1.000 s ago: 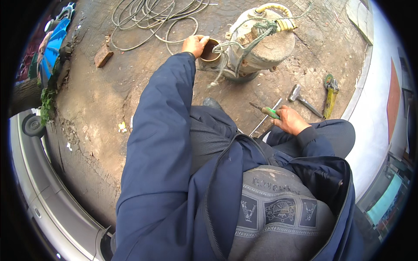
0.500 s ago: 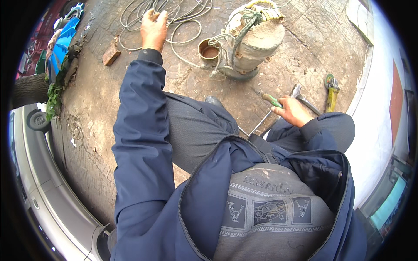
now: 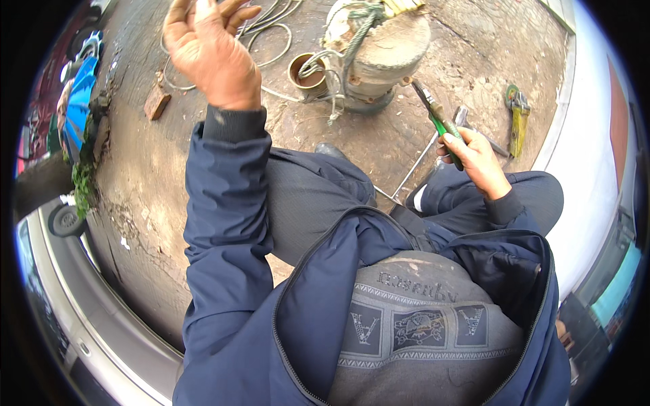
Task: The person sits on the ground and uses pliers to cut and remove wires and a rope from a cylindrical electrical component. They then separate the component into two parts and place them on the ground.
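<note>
My left hand [image 3: 215, 57] is raised at the upper left, its fingers apart and partly cut off by the top edge. It hangs over a coil of grey cable [image 3: 274, 44] on the ground and holds nothing that I can see. At the right, my right hand [image 3: 477, 159] is closed on a green-handled tool [image 3: 443, 125] with a narrow dark metal end, pointing up and left; its exact kind is unclear. Beyond it stands a worn, pale submersible pump [image 3: 382, 57], with rope [image 3: 362, 40] tied round its top. A round open metal piece [image 3: 308, 74] sits against its left side.
A hammer [image 3: 462, 115] lies just beyond my right hand, and a yellow angle grinder [image 3: 518, 125] farther right. Thin metal rods [image 3: 416, 166] lie between my legs. A brick [image 3: 157, 103] is on the left, past which stand a parked car [image 3: 88, 298] and a tree trunk [image 3: 44, 183].
My left hand has come up and nearer, its fingers spreading. My right hand has lifted the green-handled tool and turned its metal end upward. The whole view has shifted slightly.
</note>
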A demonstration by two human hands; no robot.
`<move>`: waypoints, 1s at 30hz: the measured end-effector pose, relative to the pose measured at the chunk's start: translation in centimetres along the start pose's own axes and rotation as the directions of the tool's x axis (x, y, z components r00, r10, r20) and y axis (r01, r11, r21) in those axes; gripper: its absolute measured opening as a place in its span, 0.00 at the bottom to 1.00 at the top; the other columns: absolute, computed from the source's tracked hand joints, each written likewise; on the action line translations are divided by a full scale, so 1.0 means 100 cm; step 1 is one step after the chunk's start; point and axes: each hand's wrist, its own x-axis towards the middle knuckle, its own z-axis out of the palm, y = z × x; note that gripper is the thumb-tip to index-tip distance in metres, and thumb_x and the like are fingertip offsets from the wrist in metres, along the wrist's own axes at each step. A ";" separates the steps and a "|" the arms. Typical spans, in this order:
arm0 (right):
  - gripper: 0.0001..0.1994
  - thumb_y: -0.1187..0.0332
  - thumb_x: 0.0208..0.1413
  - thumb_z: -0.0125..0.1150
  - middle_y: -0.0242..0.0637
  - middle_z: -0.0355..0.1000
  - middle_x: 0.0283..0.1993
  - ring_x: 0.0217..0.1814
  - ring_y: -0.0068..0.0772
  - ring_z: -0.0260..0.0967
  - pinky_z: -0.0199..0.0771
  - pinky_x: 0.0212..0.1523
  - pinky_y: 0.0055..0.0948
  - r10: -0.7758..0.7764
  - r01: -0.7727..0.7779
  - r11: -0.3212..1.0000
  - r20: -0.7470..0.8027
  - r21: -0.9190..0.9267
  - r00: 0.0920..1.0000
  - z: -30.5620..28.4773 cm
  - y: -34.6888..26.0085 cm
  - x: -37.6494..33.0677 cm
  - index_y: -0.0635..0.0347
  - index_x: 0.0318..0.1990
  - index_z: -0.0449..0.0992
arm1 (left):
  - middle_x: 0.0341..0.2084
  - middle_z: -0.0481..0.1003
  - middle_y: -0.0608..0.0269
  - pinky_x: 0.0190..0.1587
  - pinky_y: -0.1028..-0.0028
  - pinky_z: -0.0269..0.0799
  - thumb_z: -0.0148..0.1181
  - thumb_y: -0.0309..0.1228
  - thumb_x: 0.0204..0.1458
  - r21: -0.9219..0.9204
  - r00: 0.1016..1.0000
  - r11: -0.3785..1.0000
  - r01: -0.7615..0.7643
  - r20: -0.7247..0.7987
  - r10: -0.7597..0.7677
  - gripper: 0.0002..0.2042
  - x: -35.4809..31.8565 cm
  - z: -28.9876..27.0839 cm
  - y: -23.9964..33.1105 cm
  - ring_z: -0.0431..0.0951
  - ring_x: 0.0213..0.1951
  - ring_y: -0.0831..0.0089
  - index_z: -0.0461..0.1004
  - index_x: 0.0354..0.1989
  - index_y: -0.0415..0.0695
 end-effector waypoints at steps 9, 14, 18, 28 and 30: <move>0.10 0.66 0.68 0.65 0.37 0.81 0.44 0.48 0.24 0.78 0.77 0.54 0.29 -0.391 0.406 0.911 -0.156 0.078 0.907 0.016 -0.042 -0.040 0.63 0.49 0.79 | 0.48 0.77 0.45 0.45 0.66 0.82 0.43 0.24 0.71 -0.217 0.797 0.976 -0.006 0.588 0.136 0.17 -0.095 0.059 0.022 0.83 0.44 0.57 0.61 0.65 0.33; 0.13 0.61 0.68 0.66 0.34 0.81 0.38 0.39 0.21 0.77 0.76 0.42 0.25 -0.101 0.096 0.984 0.027 0.147 0.995 0.029 -0.024 -0.035 0.62 0.47 0.79 | 0.55 0.74 0.58 0.64 0.69 0.72 0.62 0.25 0.66 0.160 0.637 0.758 0.633 0.448 -0.627 0.19 -0.183 0.062 0.008 0.76 0.56 0.70 0.66 0.62 0.38; 0.14 0.70 0.65 0.60 0.41 0.80 0.45 0.44 0.31 0.79 0.80 0.48 0.31 -0.039 -0.069 0.895 0.231 0.441 0.972 0.037 -0.002 -0.033 0.67 0.56 0.75 | 0.56 0.76 0.47 0.60 0.65 0.77 0.65 0.47 0.66 0.243 0.257 0.331 0.912 0.293 -0.921 0.31 -0.210 0.060 -0.036 0.80 0.54 0.63 0.64 0.66 0.35; 0.26 0.73 0.63 0.60 0.53 0.74 0.62 0.66 0.54 0.76 0.79 0.65 0.49 -0.083 -0.379 0.629 0.543 0.679 0.835 0.032 0.003 -0.029 0.66 0.68 0.67 | 0.47 0.83 0.42 0.48 0.64 0.84 0.62 0.46 0.68 0.196 0.056 0.190 0.962 0.539 -0.840 0.23 -0.196 0.064 -0.057 0.86 0.43 0.62 0.73 0.58 0.38; 0.28 0.71 0.61 0.61 0.57 0.74 0.63 0.66 0.59 0.75 0.77 0.67 0.55 -0.098 -0.391 0.592 0.545 0.705 0.833 0.030 0.001 -0.024 0.65 0.68 0.66 | 0.45 0.83 0.43 0.48 0.62 0.85 0.63 0.44 0.67 0.195 0.053 0.187 0.963 0.543 -0.838 0.21 -0.192 0.070 -0.058 0.85 0.42 0.62 0.72 0.58 0.38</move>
